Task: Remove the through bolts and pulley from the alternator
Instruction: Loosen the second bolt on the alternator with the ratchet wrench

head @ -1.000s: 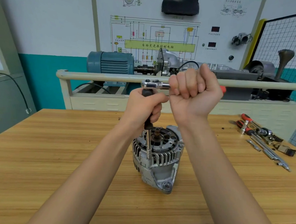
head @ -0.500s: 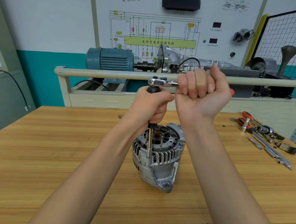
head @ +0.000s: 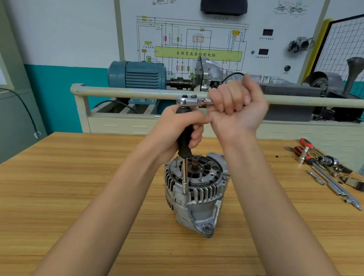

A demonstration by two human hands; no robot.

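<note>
The ribbed silver cast-metal alternator (head: 195,189) stands mid-bench (head: 68,195), shaft axis upright, mounting lug toward the viewer. A black-handled extension driver (head: 185,146) rises vertically from its rim — left hand (head: 177,131) grips it; right hand (head: 237,111) clenches the chrome ratchet (head: 191,101), lying level.

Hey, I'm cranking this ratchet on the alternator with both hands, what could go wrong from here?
1. Nothing clamps the alternator; it stands free on the table, so torque could tip or spin it.
2. The extension is long and thin; if it leans, the socket may slip off the bolt.
3. The right hand grips the ratchet near the rail; a slip could knock knuckles.
</note>
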